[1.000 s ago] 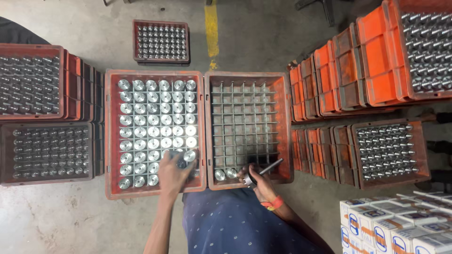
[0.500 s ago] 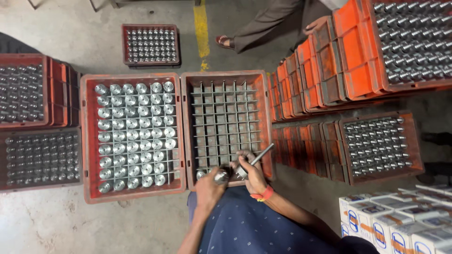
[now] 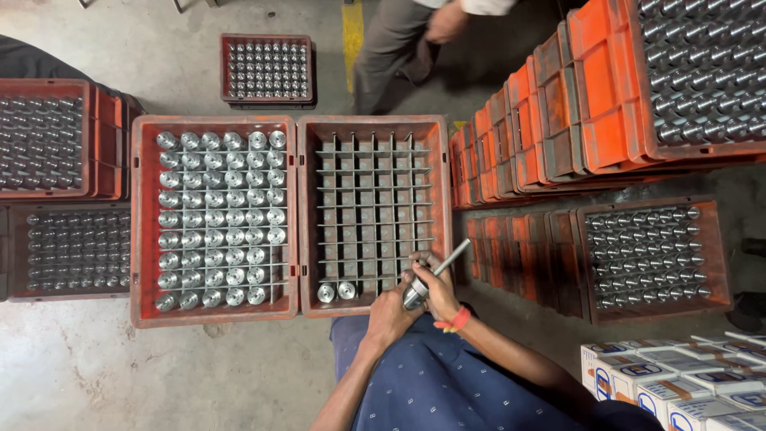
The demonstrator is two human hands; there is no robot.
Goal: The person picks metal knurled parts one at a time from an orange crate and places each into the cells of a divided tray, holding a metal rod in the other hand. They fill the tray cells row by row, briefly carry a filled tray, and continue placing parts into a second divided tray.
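Note:
My left hand [image 3: 389, 318] grips a shiny metal cylinder [image 3: 413, 295] over the near right corner of a red crate with grid dividers [image 3: 444, 191]. My right hand [image 3: 435, 286], with an orange band at the wrist, holds a thin metal rod [image 3: 452, 258] and touches the cylinder's top. Two finished-looking cylinders [image 3: 335, 290] stand in the near left cells of this crate; its other cells show no parts. To the left, a second red crate [image 3: 137, 223] is packed with several rows of similar cylinders [image 3: 215, 207].
More crates of metal parts lie at the left [image 3: 48, 136], far centre [image 3: 267, 68] and right [image 3: 646, 255]. Orange crates [image 3: 590, 96] are stacked at the upper right. White boxes [image 3: 678, 383] sit at the lower right. Another person's legs [image 3: 391, 48] stand beyond the crates.
My left hand left the full crate and carried a cylinder right to meet my right hand. The view shifted, and another person has stepped in at the far side.

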